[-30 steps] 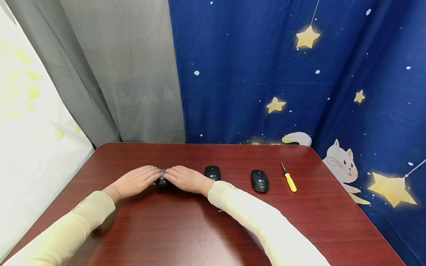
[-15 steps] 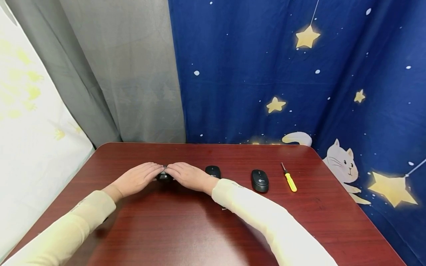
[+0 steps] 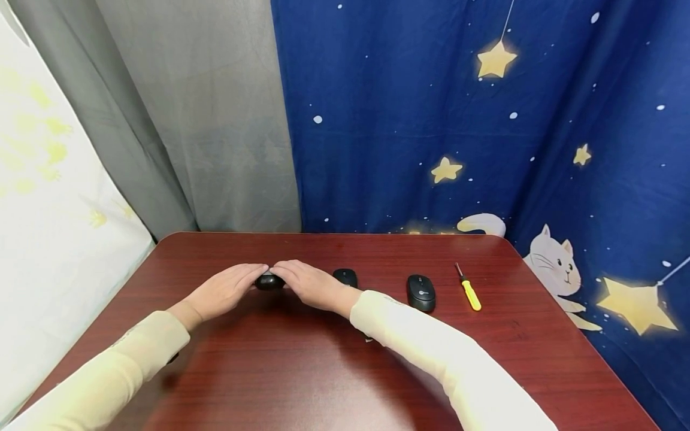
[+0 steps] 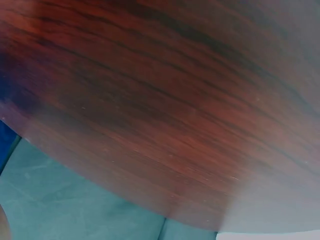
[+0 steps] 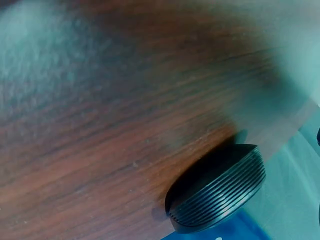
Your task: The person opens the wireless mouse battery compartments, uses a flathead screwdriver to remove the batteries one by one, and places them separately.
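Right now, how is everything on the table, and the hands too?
Left hand, holding black mouse-like object
Right hand, holding it too
Black mouse-like object, between both hands
Yellow-handled screwdriver, lying flat
Computer mouse near screwdriver, top up
Middle computer mouse, top up, partly hidden

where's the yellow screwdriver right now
In the head view, the yellow screwdriver lies towards the right of the table, just right of a black mouse.

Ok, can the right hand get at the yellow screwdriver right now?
Probably not just yet: the right hand and left hand both hold the black object. Once freed, likely yes; nothing covers the screwdriver, set apart from the nearest mouse.
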The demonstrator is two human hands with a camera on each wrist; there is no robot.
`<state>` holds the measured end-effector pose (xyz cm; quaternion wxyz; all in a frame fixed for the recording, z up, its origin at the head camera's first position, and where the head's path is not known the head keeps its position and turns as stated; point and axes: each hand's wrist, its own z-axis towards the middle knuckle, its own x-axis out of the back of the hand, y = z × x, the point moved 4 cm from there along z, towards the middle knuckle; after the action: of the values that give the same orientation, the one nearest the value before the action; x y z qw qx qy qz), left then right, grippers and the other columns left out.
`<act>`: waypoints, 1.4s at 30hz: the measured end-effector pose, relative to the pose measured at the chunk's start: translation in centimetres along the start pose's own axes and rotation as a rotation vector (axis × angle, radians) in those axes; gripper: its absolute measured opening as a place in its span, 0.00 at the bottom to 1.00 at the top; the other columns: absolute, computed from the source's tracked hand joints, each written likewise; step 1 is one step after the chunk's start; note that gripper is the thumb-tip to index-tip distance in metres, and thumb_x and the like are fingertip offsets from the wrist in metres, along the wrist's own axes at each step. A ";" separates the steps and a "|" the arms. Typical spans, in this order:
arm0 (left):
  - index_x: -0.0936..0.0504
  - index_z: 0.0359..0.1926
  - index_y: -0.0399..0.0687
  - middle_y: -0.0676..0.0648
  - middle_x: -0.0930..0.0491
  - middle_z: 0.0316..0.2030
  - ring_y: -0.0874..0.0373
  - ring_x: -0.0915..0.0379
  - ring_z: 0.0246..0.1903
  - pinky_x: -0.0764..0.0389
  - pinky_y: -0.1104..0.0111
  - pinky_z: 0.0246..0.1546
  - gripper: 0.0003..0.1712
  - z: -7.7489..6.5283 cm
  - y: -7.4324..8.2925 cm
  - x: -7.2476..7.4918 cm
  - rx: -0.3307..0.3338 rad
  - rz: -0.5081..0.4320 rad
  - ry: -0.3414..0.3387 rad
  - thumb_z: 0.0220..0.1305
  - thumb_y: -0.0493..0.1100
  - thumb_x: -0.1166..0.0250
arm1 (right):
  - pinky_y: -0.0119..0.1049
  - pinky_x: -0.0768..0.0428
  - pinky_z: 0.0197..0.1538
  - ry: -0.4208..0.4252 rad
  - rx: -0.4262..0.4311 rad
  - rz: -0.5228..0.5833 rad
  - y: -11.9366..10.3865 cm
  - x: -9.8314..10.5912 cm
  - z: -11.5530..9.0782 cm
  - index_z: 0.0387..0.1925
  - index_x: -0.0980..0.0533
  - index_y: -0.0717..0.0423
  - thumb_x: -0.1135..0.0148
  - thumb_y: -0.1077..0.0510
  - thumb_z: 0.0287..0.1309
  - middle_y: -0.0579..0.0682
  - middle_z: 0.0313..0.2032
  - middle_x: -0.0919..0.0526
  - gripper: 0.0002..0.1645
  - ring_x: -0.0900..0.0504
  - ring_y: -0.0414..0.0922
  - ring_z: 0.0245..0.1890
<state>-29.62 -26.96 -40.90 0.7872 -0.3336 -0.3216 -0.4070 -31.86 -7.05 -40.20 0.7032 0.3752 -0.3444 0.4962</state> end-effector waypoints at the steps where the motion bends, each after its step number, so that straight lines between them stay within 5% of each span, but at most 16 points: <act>1: 0.35 0.64 0.29 0.38 0.27 0.55 0.45 0.29 0.52 0.34 0.61 0.59 0.28 0.1 0.0 0.0 0.010 -0.003 -0.002 0.80 0.48 0.65 | 0.29 0.46 0.69 0.007 -0.017 0.019 0.0 0.1 0.0 0.62 0.36 0.66 0.46 0.62 0.69 0.56 0.59 0.29 0.24 0.31 0.47 0.61; 14: 0.41 0.68 0.28 0.33 0.28 0.58 0.42 0.28 0.54 0.29 0.57 0.56 0.28 0.9 1.1 0.2 0.108 0.002 0.002 0.79 0.43 0.69 | 0.30 0.43 0.68 0.083 -0.217 0.211 -0.4 0.8 -0.6 0.64 0.38 0.66 0.47 0.67 0.67 0.59 0.60 0.30 0.26 0.32 0.49 0.62; 19: 0.43 0.69 0.27 0.33 0.28 0.57 0.42 0.27 0.53 0.25 0.52 0.51 0.29 1.3 1.2 0.2 0.122 0.000 -0.002 0.78 0.43 0.70 | 0.31 0.42 0.68 0.146 -0.221 0.276 -0.4 1.1 -0.8 0.64 0.37 0.66 0.46 0.68 0.67 0.59 0.59 0.30 0.25 0.32 0.49 0.62; 27: 0.45 0.71 0.29 0.34 0.28 0.57 0.44 0.28 0.55 0.34 0.65 0.61 0.30 1.7 1.5 0.4 0.198 -0.080 -0.029 0.78 0.45 0.66 | 0.30 0.34 0.63 0.207 -0.272 0.407 -0.3 1.3 -1.0 0.64 0.35 0.64 0.45 0.65 0.67 0.56 0.57 0.26 0.25 0.28 0.45 0.59; 31: 0.46 0.72 0.32 0.35 0.29 0.58 0.44 0.29 0.55 0.39 0.69 0.64 0.28 1.8 1.7 0.3 0.276 -0.136 -0.021 0.77 0.42 0.58 | 0.30 0.31 0.61 0.213 -0.373 0.508 -0.1 1.2 -1.2 0.64 0.33 0.62 0.46 0.64 0.68 0.54 0.58 0.26 0.24 0.27 0.42 0.57; 36: 0.48 0.74 0.41 0.38 0.30 0.60 0.46 0.30 0.57 0.32 0.59 0.59 0.35 1.8 1.9 0.0 0.436 -0.232 -0.026 0.69 0.31 0.47 | 0.30 0.26 0.55 0.225 -0.502 0.620 0.1 1.1 -1.2 0.64 0.32 0.60 0.46 0.65 0.68 0.54 0.57 0.25 0.23 0.25 0.42 0.55; 42: 0.44 0.73 0.40 0.37 0.34 0.64 0.46 0.36 0.62 0.38 0.67 0.64 0.30 2.1 2.1 -0.2 0.570 -0.378 0.019 0.73 0.32 0.51 | 0.30 0.24 0.53 0.278 -0.610 0.789 -0.6 2.6 -0.9 0.62 0.31 0.65 0.48 0.68 0.68 0.58 0.56 0.24 0.21 0.24 0.47 0.55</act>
<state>-28.37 -24.27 -40.43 0.7623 -0.0308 -0.4714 -0.4424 -30.50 -5.28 -38.50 0.5789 -0.0748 -0.4919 0.6460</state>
